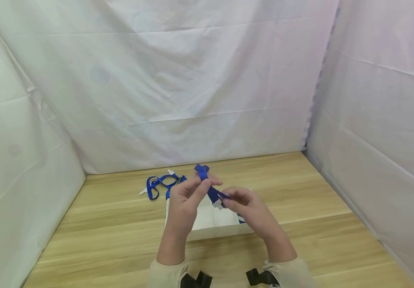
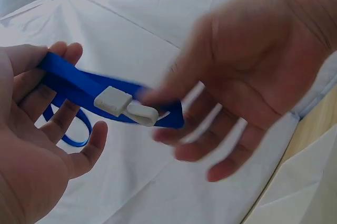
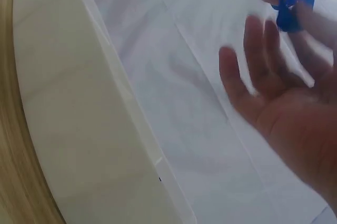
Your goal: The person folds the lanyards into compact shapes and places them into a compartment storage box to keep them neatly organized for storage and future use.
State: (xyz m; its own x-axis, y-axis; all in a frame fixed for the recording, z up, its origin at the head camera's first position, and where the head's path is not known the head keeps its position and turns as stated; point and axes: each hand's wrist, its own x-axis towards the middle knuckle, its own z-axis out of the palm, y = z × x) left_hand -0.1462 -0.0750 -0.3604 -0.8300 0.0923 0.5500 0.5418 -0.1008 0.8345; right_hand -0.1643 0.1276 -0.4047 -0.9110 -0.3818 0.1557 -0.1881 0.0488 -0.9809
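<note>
A folded blue lanyard [image 1: 202,172] with a white plastic clip [image 2: 113,101] is held up over a white box. My left hand [image 1: 184,206] pinches its folded band between thumb and fingers, and a narrow loop dangles behind those fingers in the left wrist view. At the lanyard's other end, close to the clip, my right hand [image 1: 253,210] pinches the band with thumb and forefinger. The right hand's other fingers are spread and somewhat blurred in the left wrist view.
Below the hands sits the white box [image 1: 217,233] on a wooden table [image 1: 113,240]. Another blue lanyard [image 1: 150,187] with white clips lies beyond the box's left side. White cloth [image 1: 192,80] hangs around the table's back and sides.
</note>
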